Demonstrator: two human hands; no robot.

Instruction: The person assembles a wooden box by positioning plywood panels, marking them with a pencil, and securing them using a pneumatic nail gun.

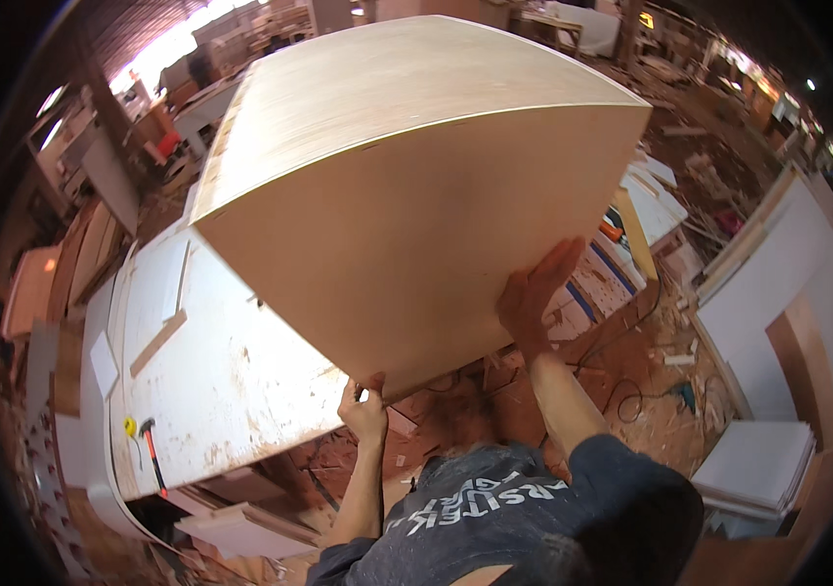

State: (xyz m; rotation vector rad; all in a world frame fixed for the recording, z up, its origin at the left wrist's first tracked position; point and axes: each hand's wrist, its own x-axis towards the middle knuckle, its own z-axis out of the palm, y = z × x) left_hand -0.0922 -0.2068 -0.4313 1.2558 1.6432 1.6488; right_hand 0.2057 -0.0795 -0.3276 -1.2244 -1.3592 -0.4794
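A large pale plywood box (406,244) stands tilted on a white-topped workbench (250,391), its broad plain side facing me. At its lower left corner, my left hand (365,412) is closed around the bottom edge, with the fingertips partly hidden. Farther right, my right hand (537,293) lies against the same side near the lower right edge, its palm flat and fingers stretched out. The inside of the box does not show.
A hammer (153,457), a yellow tape measure (130,427) and a wood strip (157,344) lie on the bench at left. Scraps and a green power tool (682,394) with its cord litter the floor. White panels (778,332) lean at right above a panel stack (756,464).
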